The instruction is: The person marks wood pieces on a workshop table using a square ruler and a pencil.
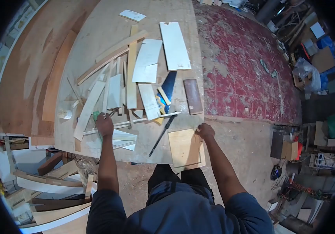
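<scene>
My right hand [205, 132] is closed at the upper right corner of a pale wooden panel [183, 146], which overhangs the table's front edge close to my body. Farther left, my left hand [105, 124] reaches among loose wood strips, its fingers curled by a small green item [96, 115] and a dark, thin piece. What it grips is too small to tell. Between my hands lies a narrow black tool [163, 134]. Behind it is a handsaw [169, 89] with a blue blade and yellow handle, partly covered by a white board [148, 101].
More white boards [175, 45] and a brown block [193, 96] lie on the worktable [93, 23]. A small white container [65, 114] stands at its left. Offcuts [54, 183] are piled below left. Boxes and clutter [323, 58] line the right, past a worn red floor [237, 66].
</scene>
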`<state>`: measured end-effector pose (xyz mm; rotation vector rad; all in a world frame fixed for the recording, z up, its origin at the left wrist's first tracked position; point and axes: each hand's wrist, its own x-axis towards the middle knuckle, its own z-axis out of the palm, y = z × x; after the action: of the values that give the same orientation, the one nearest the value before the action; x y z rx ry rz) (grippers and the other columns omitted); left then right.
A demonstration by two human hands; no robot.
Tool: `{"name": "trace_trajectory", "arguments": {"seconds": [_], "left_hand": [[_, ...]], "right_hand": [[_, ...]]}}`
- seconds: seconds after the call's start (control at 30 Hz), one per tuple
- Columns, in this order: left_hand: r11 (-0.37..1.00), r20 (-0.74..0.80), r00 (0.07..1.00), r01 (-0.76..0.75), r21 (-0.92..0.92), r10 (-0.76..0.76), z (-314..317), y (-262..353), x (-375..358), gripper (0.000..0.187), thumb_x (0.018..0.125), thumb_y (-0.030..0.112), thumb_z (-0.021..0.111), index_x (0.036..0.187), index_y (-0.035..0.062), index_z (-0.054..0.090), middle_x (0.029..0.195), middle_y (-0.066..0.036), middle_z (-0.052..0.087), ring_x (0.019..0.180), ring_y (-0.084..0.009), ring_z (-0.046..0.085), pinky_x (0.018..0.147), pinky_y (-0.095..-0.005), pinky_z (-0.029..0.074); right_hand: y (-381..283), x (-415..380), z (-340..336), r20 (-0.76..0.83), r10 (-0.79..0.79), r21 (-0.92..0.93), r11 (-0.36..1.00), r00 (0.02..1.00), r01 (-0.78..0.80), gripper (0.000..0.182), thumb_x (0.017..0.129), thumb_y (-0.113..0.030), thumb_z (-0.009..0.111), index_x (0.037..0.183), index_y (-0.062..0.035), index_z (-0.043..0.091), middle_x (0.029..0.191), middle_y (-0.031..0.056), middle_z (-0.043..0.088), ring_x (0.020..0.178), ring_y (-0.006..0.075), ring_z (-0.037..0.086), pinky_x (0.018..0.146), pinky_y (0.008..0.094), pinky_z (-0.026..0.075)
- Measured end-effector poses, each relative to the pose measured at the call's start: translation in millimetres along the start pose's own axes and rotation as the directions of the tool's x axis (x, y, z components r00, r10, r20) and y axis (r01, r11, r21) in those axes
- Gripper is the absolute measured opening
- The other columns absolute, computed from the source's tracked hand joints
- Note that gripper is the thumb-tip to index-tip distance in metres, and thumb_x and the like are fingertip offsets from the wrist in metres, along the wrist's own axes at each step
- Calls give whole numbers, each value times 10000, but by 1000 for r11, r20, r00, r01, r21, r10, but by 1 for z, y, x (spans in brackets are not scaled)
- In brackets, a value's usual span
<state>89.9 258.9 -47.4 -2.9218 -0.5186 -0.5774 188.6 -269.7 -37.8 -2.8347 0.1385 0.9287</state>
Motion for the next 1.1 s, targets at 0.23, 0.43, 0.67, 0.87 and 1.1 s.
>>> {"name": "trace_trajectory", "arguments": {"seconds": [0.23, 0.43, 0.67, 0.87, 1.1], "left_hand": [[842, 8, 982, 165, -514, -188, -71, 94, -71, 233, 892, 66, 569, 1103, 30, 662, 1000, -182, 682, 901, -365, 658, 790, -439, 525], [-52, 644, 726, 672, -738, 240, -64, 273, -153, 274, 985, 118, 511, 1241, 24, 535, 832, -62, 692, 659, -95, 624, 591, -246, 495], [-146, 788, 566, 824, -547, 243, -84, 380, -175, 202, 1017, 113, 440, 1154, 40, 570, 906, -97, 656, 672, -127, 649, 558, -244, 512], [374, 575, 809, 498, -783, 127, -75, 403, -191, 145, 926, 65, 512, 1048, 61, 592, 972, -141, 628, 824, -262, 668, 702, -370, 541], [786, 404, 915, 238, -571, 16, -82, 423, -184, 173, 872, 170, 633, 1023, 89, 612, 979, -148, 612, 946, -355, 612, 813, -457, 505]], "right_hand": [[25, 2, 14, -30, -216, 108, 970, 976, 218, 240, 763, -323, 742, 885, -128, 672, 935, 110, 714, 924, 311, 685, 785, 425, 544], [30, -4, 12, -49, -278, 180, 942, 959, 282, 204, 775, -300, 743, 855, -129, 668, 883, 95, 709, 863, 297, 685, 744, 421, 544], [36, 13, 17, 81, -191, 375, 915, 978, 148, 252, 739, -267, 790, 761, -42, 678, 722, 113, 719, 683, 212, 721, 681, 371, 566], [37, 14, 5, 224, -193, 446, 892, 955, 76, 266, 751, -238, 784, 744, 3, 669, 710, 140, 720, 607, 203, 717, 684, 353, 572], [42, 6, 13, -30, -274, 260, 927, 961, 272, 293, 764, -336, 798, 838, -70, 701, 854, 130, 731, 827, 271, 722, 761, 400, 557]]}}
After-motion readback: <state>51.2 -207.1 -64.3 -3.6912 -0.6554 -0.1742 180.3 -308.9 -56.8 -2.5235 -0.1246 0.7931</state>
